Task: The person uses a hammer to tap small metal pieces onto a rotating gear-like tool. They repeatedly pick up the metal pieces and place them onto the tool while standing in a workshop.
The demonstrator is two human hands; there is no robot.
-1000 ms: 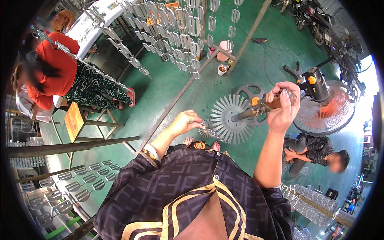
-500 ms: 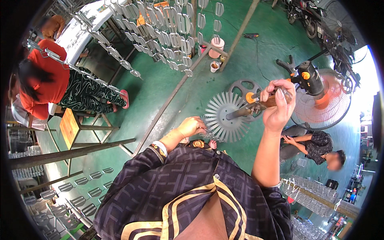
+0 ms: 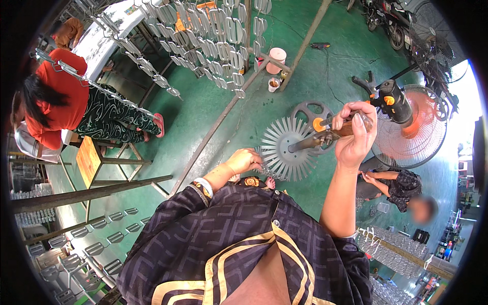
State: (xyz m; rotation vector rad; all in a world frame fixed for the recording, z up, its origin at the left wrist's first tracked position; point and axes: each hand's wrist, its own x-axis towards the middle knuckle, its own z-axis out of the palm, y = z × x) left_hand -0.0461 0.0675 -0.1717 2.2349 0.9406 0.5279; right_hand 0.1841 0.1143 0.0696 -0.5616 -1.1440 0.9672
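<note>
Gripping a brown handle (image 3: pixel 346 130) with the right hand (image 3: pixel 356 144), thumb and fingers wrapped round, at the upper end of a grey post (image 3: pixel 308 142), presumably for a firm hold without stooping. Down along that post to a slotted metal disc (image 3: pixel 278 151), low in front of the body, probably so placed to bring the rim within easy reach. Pinching, apparently, some shiny wirework (image 3: pixel 265 171) with the left hand (image 3: pixel 244 161), fingertips drawn together just beside the disc's left edge; too small and half-covered to identify more closely, but likely held there to keep loose metal under control. Both hands well apart, perhaps to leave the disc's face in open view between. Close beyond the right hand, a caged fan (image 3: pixel 418 133), perhaps for cooling. Farther off, past a metal rail (image 3: pixel 193 162), strings of silver metal loops (image 3: pixel 223 47), hung probably to keep pieces separate; to their right, a pink bucket (image 3: pixel 276 59) and a cup (image 3: pixel 273 85), likely tucked by the frame to stay out from underfoot.
</note>
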